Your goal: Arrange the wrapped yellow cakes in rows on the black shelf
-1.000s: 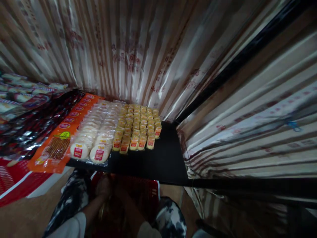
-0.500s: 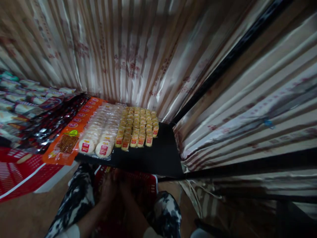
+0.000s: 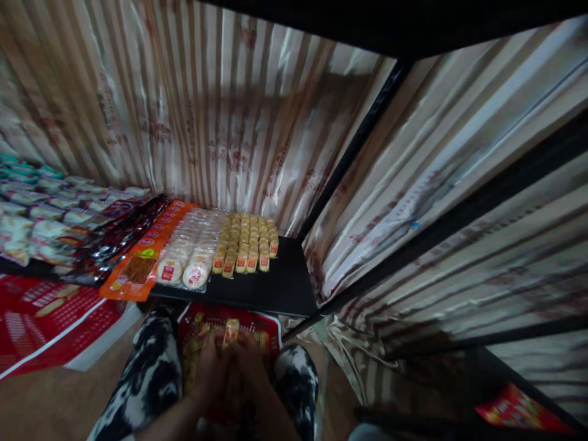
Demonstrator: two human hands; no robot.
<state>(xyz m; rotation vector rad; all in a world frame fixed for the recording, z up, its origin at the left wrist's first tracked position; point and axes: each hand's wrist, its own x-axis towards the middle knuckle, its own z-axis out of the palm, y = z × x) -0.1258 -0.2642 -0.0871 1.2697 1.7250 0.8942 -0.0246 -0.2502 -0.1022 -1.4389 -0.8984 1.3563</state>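
The left hand (image 3: 211,364) and right hand (image 3: 252,358) grip one yellow packet (image 3: 231,331) between them, its pale face now showing, unlike half a second ago. It sits within the outline of the red basket (image 3: 270,324), which holds more yellow packets (image 3: 193,358). Beyond, on the black shelf (image 3: 291,278), rows of small yellow packs (image 3: 248,242) stand unchanged, just beside round white packs (image 3: 195,275); a striped curtain (image 3: 229,122) hangs behind.
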